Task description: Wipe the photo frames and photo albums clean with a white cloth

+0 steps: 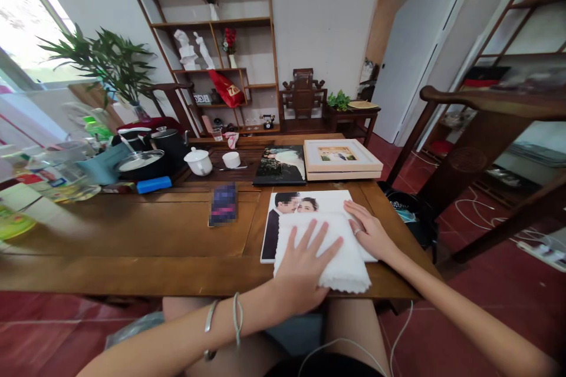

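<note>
A folded white cloth with scalloped edges lies over the lower part of a photo panel, which shows two people against white. My left hand presses flat on the cloth, fingers spread; bracelets circle that wrist. My right hand, wearing a ring, rests at the panel's right side next to the cloth, its fingers stretched out. The cloth and my left hand hide much of the picture. Just beyond the panel lie a dark photo panel with a white gown and a pale wooden picture frame.
On the wooden table lies a small dark pixelated item. Farther left stand a white lidded cup, a black kettle, a blue box and several bottles. A wooden chair stands close on the right.
</note>
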Tool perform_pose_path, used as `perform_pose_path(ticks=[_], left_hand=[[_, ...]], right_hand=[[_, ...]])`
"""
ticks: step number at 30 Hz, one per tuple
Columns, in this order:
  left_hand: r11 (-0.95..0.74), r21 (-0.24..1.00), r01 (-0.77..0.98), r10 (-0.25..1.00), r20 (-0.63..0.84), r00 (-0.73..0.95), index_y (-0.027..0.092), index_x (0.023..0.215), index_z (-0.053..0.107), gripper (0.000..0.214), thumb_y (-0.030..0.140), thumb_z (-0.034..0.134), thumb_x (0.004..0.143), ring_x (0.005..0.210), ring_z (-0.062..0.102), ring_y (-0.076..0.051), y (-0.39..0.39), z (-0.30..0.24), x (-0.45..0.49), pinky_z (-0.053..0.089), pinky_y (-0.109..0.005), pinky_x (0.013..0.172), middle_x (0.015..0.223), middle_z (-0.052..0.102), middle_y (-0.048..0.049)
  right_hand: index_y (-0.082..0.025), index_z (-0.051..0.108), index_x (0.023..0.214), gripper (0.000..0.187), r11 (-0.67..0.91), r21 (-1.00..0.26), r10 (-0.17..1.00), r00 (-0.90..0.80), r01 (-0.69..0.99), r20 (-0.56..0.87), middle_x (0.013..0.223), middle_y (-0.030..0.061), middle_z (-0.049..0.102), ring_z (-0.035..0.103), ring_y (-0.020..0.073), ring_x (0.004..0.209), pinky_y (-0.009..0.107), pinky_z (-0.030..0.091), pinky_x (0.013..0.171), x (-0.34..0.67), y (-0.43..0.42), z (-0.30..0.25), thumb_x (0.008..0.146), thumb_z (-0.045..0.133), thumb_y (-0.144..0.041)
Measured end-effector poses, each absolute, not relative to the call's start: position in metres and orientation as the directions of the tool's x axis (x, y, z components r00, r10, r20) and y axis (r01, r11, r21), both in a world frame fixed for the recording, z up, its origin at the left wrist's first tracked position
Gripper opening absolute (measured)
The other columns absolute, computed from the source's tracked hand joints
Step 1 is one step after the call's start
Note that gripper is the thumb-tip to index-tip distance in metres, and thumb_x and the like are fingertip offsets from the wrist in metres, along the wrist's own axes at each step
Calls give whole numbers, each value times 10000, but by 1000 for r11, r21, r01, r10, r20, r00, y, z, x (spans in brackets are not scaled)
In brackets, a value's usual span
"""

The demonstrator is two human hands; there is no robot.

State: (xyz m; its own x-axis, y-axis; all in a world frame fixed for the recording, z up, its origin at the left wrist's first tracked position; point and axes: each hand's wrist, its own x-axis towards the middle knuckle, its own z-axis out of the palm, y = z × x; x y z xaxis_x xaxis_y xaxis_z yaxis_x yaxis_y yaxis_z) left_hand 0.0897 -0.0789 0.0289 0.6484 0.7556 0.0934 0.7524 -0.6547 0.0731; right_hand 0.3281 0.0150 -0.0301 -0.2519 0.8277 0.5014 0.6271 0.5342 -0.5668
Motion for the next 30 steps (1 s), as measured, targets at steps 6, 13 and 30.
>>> perform_pose_path(ticks=[6, 13, 30], left_hand=[[-593, 11, 805, 805, -9, 593, 281, 1532, 141, 804, 475, 576, 884, 1455, 81, -386, -5, 45, 94, 195, -668, 1088, 1597, 123, -132], [-598, -34, 801, 799, 55, 598, 285, 1507, 248, 669, 486, 515, 928, 1453, 102, -381, 42, 47, 94, 199, -667, 1085, 1591, 162, -125], [-644, -41, 764, 757, 109, 645, 265, 1529, 149, 885, 528, 590, 807, 1439, -73, -441, -114, 24, 115, 48, -738, 1075, 1606, 22, -142]], right_hand=[[-158, 607, 1252, 418, 516, -579, 844, -258, 632, 470, 1365, 149, 562, 480, 276, 1310, 522, 376, 1108, 328, 14, -27, 876, 458, -263], [-177, 614, 1250, 412, 481, -604, 865, -234, 636, 443, 1376, 139, 555, 476, 282, 1313, 532, 356, 1119, 327, 13, -24, 870, 483, -266], [-231, 610, 1263, 394, 528, -627, 841, -248, 573, 481, 1377, 105, 561, 475, 275, 1315, 549, 363, 1107, 331, 16, -30, 894, 493, -303]])
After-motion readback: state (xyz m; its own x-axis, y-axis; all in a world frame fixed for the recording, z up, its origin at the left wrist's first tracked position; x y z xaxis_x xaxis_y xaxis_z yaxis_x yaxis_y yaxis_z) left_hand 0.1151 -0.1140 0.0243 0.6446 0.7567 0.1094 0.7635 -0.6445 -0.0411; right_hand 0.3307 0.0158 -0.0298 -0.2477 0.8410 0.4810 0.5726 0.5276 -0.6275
